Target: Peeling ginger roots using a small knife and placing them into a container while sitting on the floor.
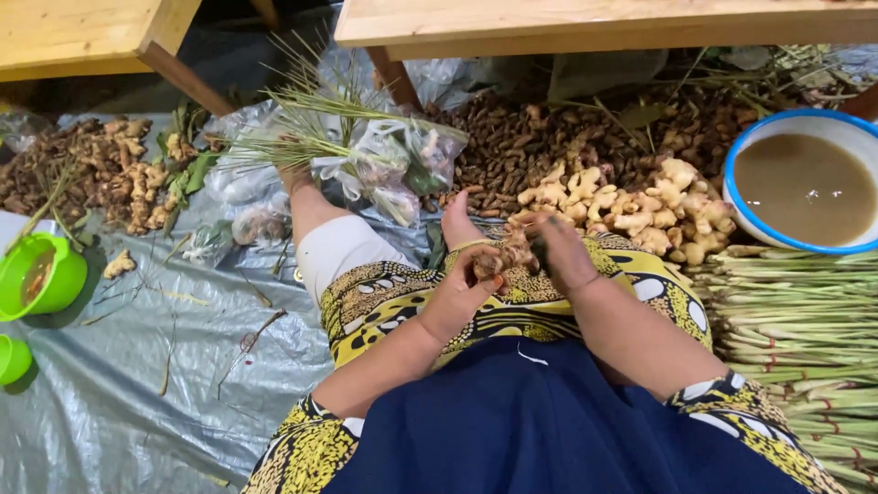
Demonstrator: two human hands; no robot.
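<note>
— Holding that knobby piece of ginger root [503, 256] over your lap, are you? Where exactly does it sit?

— Between your two hands, just above the patterned yellow cloth [384, 302] on your knees. Your left hand [457, 293] curls under it, fingers pinching its near end; your right hand [562, 256] is closed over the far end, with something dark against the root that I cannot make out.

— How will it handle?

— My guess is light and stiff, hard under the thumb, but the lobes look as if they would snap at the narrow necks. The skin looks rough and dry, so it should not slip. Take it by the thickest lobe, not a thin finger.

— And around you?

— A pile of pale ginger [631, 206] just beyond your hands, a blue-rimmed basin of cloudy water [805, 187] to the right, bundled lemongrass stalks [805, 338] beside your right knee, and a green cup [41, 274] well apart on the grey plastic sheet [137, 384].
</note>
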